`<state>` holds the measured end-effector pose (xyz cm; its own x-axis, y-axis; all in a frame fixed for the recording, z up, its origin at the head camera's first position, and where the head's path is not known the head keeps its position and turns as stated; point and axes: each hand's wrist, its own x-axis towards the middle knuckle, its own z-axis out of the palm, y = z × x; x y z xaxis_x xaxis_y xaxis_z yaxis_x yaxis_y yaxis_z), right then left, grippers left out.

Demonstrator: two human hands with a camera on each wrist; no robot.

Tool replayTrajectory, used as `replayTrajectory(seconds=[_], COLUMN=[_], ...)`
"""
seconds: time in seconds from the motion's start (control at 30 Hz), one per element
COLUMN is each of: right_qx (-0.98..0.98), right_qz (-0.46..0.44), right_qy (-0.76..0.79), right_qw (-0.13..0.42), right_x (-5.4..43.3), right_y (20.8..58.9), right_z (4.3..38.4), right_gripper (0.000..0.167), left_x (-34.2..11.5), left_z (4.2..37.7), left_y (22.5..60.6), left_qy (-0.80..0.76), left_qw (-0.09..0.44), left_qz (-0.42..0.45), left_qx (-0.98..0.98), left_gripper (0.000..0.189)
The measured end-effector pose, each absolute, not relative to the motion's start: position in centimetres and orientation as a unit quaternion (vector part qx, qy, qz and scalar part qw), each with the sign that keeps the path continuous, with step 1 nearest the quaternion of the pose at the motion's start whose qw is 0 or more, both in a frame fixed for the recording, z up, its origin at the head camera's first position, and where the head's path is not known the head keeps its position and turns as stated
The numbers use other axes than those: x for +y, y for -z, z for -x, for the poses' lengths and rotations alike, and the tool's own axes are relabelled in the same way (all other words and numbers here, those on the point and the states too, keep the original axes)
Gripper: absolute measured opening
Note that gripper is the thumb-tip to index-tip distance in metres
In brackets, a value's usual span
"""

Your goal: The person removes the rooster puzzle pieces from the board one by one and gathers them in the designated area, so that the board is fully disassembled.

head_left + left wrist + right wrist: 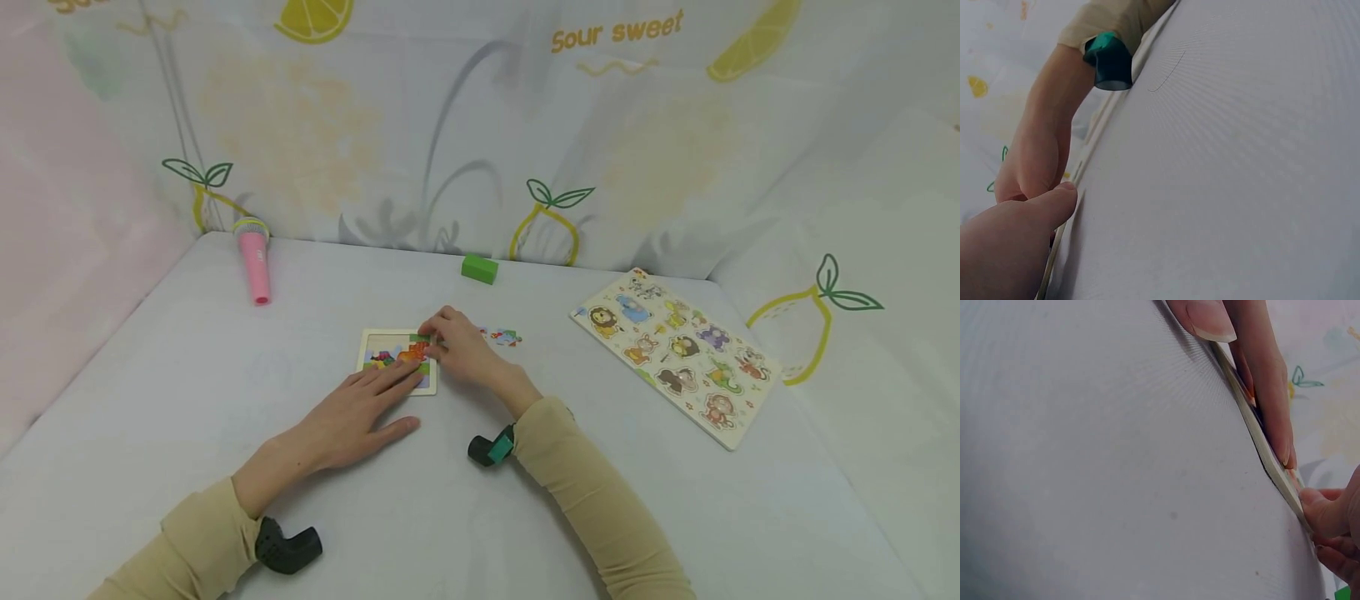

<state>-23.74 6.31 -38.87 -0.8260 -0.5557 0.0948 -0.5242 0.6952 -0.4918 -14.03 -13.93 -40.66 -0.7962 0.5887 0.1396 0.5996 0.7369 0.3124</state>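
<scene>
Puzzle tray (386,332), just left of mid-frame, is probably best steadied flat by the outstretched left grip (358,422) while the right grip (467,350), whose hold cannot be told, works gently beside its upper-right corner.

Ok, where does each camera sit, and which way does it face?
Head: on the head, forward and down at the tray; left hand, right hand and sleeves show.
Left wrist: on that wrist, across the tabletop; both hands show.
Right wrist: on that wrist, along the tray's edge; both hands show.
Head and right wrist share the tray.
</scene>
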Motion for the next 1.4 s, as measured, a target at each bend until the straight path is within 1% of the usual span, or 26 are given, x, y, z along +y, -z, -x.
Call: replayTrajectory(seconds=[0.37,0.6,0.83,1.13,1.4], right_qx=[0.918,0.92,0.915,0.914,0.913], right_qz=[0.291,0.288,0.289,0.29,0.283], right_qy=[0.267,0.263,0.279,0.283,0.295], right_qw=[0.031,0.032,0.025,0.001,-0.005], right_x=[6.31,6.25,6.31,6.23,6.14], right_y=[39.19,39.15,39.01,39.07,39.09], right_z=[23.87,23.93,23.86,23.94,23.9], right_gripper=[0.024,0.031,0.027,0.024,0.02], left_x=[-13.96,-13.95,-13.96,-14.0,-13.94], left_z=[14.12,14.1,14.11,14.1,14.04], left_y=[40.74,40.68,40.68,40.67,40.62], left_qy=[0.174,0.172,0.17,0.171,0.172], left_qw=[0.013,0.011,0.014,0.014,0.016], left_qz=[0.316,0.315,0.318,0.317,0.319], left_qx=[-0.933,-0.933,-0.933,-0.933,-0.932], left_gripper=[0.066,0.066,0.066,0.066,0.067])
